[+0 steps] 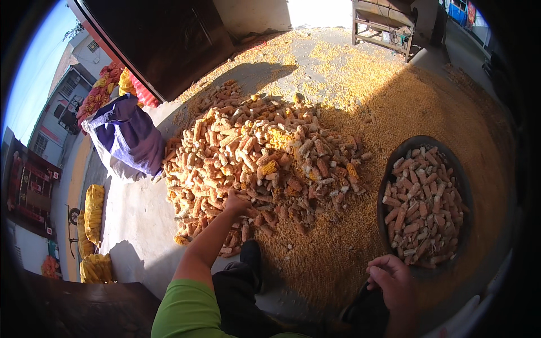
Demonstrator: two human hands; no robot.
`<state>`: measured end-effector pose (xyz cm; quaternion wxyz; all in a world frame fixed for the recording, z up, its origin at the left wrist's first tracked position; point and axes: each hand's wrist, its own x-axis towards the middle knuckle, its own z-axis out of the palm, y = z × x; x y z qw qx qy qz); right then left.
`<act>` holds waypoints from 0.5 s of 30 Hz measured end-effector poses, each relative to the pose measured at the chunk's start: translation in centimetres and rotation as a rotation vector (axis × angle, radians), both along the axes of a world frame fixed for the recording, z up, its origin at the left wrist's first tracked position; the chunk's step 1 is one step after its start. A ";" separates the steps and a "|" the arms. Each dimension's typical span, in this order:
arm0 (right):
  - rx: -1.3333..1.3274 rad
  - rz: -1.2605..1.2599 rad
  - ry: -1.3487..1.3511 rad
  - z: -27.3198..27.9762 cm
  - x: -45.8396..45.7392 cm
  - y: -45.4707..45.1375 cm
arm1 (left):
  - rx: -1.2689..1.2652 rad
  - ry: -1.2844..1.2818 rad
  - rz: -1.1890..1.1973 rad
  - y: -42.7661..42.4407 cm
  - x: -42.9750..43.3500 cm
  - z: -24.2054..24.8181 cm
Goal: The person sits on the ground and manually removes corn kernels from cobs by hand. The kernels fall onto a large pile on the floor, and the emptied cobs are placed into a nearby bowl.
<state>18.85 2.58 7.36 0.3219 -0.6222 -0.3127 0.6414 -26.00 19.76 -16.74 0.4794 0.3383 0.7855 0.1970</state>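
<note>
A large heap of corn cobs (pixel 228 143), mostly stripped, lies before me on the floor. Some cobs, like the one (pixel 268 168) near the middle, still carry yellow kernels. My left hand (pixel 237 205) reaches into the near side of the heap and touches cobs there; its fingers are partly hidden, so a grip cannot be made out. At the lower right, my right hand (pixel 391 276) hovers with loosely bent fingers and nothing visible in it. It is beside the near rim of a dark round tub (pixel 383 186) filled with stripped cobs (pixel 422 207).
Loose kernels (pixel 329 262) cover the floor around the heap and tub. A purple-lined woven sack (pixel 131 135) stands left of the heap. Filled yellow mesh bags (pixel 94 213) lie farther left. A dark door (pixel 156 42) and a framed machine (pixel 384 25) are at the back.
</note>
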 end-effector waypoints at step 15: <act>0.101 0.126 0.557 -1.1 -7.8 -2.6 | 0.525 -0.819 -0.351 -15.2 19.7 23.7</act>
